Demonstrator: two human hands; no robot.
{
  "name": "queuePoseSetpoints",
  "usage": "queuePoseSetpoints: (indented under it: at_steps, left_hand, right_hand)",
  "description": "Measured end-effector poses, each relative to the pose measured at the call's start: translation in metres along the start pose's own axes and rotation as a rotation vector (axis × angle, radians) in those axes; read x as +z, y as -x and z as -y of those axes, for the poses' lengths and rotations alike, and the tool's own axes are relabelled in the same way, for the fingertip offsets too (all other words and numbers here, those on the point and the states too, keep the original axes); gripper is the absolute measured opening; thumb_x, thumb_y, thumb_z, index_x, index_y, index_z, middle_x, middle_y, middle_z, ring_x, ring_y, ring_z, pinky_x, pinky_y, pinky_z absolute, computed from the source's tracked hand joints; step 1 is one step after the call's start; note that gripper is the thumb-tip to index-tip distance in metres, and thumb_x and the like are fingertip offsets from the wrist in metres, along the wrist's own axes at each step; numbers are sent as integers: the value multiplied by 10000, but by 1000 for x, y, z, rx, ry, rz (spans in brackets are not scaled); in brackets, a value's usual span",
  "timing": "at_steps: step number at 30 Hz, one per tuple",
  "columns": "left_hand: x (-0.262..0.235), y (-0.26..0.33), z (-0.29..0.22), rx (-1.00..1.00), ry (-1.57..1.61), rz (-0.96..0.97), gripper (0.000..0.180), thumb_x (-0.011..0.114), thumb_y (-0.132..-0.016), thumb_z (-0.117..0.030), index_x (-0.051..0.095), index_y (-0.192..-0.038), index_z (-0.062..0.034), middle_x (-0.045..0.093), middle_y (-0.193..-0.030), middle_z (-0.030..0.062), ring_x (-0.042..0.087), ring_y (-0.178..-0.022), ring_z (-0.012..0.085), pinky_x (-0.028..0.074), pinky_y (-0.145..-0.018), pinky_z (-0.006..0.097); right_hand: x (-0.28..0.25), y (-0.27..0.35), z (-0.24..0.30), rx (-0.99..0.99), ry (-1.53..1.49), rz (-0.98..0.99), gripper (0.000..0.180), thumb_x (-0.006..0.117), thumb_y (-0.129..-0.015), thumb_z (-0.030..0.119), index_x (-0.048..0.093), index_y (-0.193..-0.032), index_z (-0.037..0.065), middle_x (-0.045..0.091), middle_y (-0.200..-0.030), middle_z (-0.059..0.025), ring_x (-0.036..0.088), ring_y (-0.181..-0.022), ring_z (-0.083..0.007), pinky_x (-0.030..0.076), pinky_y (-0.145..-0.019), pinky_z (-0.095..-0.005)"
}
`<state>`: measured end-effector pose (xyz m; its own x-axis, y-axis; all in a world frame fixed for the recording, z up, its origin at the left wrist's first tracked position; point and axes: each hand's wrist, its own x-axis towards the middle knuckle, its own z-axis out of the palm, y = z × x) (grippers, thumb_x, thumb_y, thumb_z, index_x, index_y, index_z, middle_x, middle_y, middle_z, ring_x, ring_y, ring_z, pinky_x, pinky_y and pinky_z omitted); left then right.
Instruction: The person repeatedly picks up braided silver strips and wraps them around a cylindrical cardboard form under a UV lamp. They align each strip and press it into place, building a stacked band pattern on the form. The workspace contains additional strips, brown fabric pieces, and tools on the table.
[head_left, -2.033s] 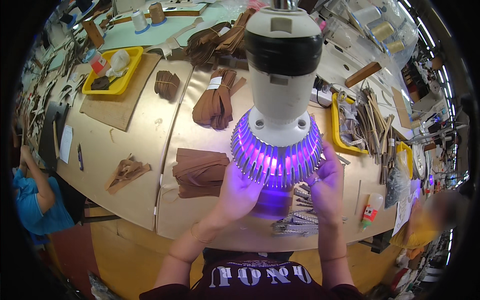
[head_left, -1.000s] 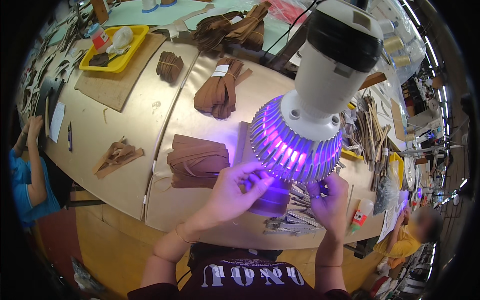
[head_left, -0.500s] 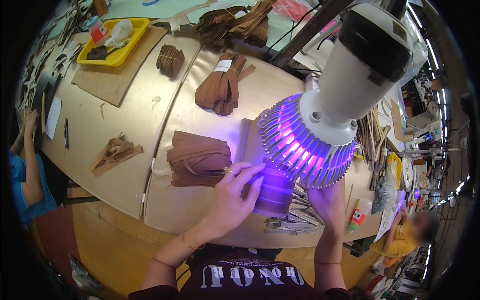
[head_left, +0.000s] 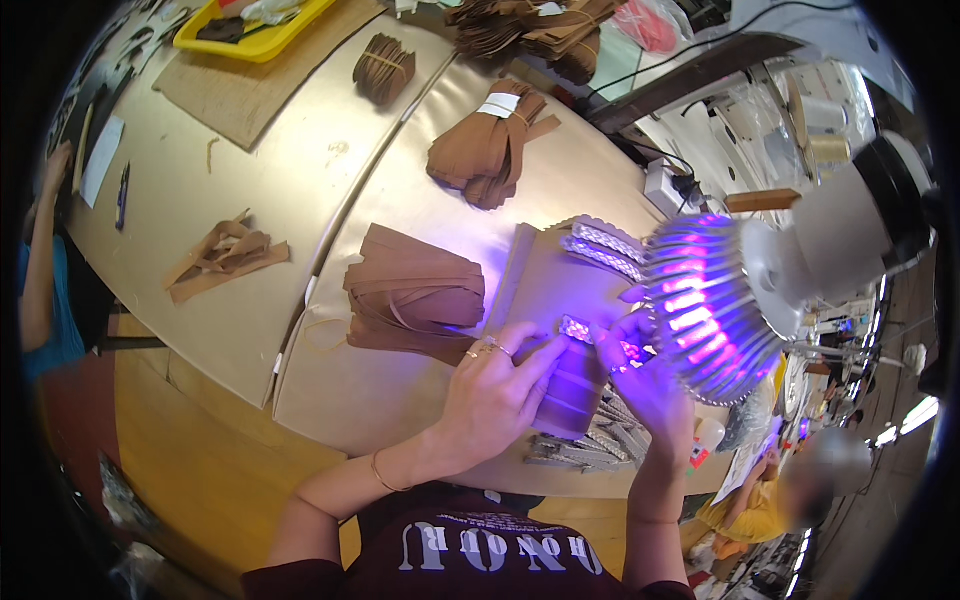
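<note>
Under the violet lamp (head_left: 715,310), a silver braided strip (head_left: 577,328) lies across a brown board (head_left: 545,275). My right hand (head_left: 655,390) pinches this strip, with part of it under the fingers. Thumb and index of my left hand (head_left: 500,395) are closed at its left end; exactly what they grip is partly hidden. Just below the fingertips, flat brown strips (head_left: 572,395) lie side by side on the board. Two more braided strips (head_left: 605,245) rest at the board's far end. Left of the board is a thick bundle of brown strips (head_left: 410,290).
Loose braided pieces (head_left: 590,445) lie near the table's front edge. Tied brown bundles (head_left: 490,140) and a yellow tray (head_left: 265,40) are farther back. A tangle of tan strips (head_left: 225,255) and a pen (head_left: 122,195) lie to the left. One co-worker (head_left: 750,500) sits at right, another (head_left: 50,280) at left.
The view has shifted, and the lamp now appears farther right, uncovering more of the board. My right hand has come from beneath the lamp toward my left hand, bringing a braided strip into sight.
</note>
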<state>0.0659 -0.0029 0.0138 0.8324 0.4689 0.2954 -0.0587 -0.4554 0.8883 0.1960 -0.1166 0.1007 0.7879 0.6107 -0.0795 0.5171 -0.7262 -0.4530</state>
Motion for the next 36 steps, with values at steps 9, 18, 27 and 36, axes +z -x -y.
queuePoseSetpoints:
  at_steps: [9, 18, 27, 36]
  left_hand:
    - [2, 1, 3, -12, 16, -15, 357, 691, -813, -83, 674, -1169, -94, 589, -1087, 87, 620, -781, 243, 512, -694, 370]
    - [1, 1, 5, -14, 25, -17, 395, 690, -787, -63, 677, -1179, -113, 584, -1083, 65, 617, -770, 213, 505, -687, 347]
    - [1, 0, 5, -6, 6, -19, 400, 692, -783, -53, 679, -1178, -119, 588, -1065, 59, 613, -771, 203, 497, -692, 332]
    - [1, 0, 5, -27, 37, -16, 390, 681, -829, -89, 650, -1217, -111, 583, -1072, 87, 619, -799, 237, 505, -715, 376]
  right_hand:
    - [9, -13, 15, 37, -310, 16, 464, 728, -824, 23, 406, -1156, 49, 621, -689, -14, 557, -625, -41, 411, -578, -176]
    - [10, -16, 6, 95, -450, 40, 530, 739, -810, -1, 357, -1173, 55, 611, -711, -29, 559, -634, -40, 431, -591, -163]
    - [9, -16, 9, 122, -430, 47, 544, 757, -806, 14, 344, -1156, 67, 609, -704, -34, 549, -614, -38, 418, -565, -159]
    - [11, -18, 6, 116, -452, 29, 536, 770, -799, 37, 346, -1124, 75, 613, -691, -36, 541, -594, -39, 399, -534, -158]
